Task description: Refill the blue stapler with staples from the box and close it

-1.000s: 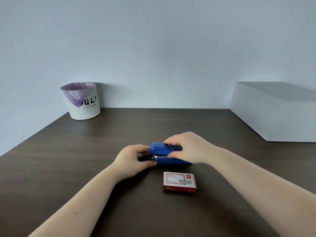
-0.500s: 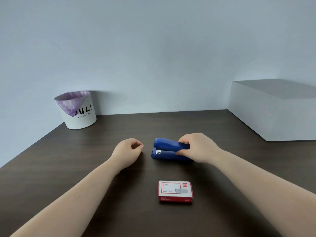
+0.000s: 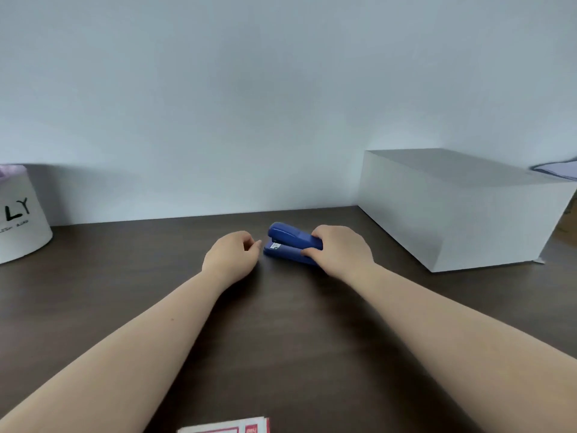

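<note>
Blue stapler (image 3: 290, 241) gripped by right hand (image 3: 343, 250); left hand (image 3: 231, 258) lies loosely curled beside.

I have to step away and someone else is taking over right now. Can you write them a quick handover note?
Right hand: grips the rear of the blue stapler, which lies closed on the table.
Left hand: loosely curled beside the stapler's front, holding nothing.
The staple box is at the near edge, mostly out of frame.
Done: cannot tell whether staples are loaded.
Left: open it, check, refill if needed, close.
</note>
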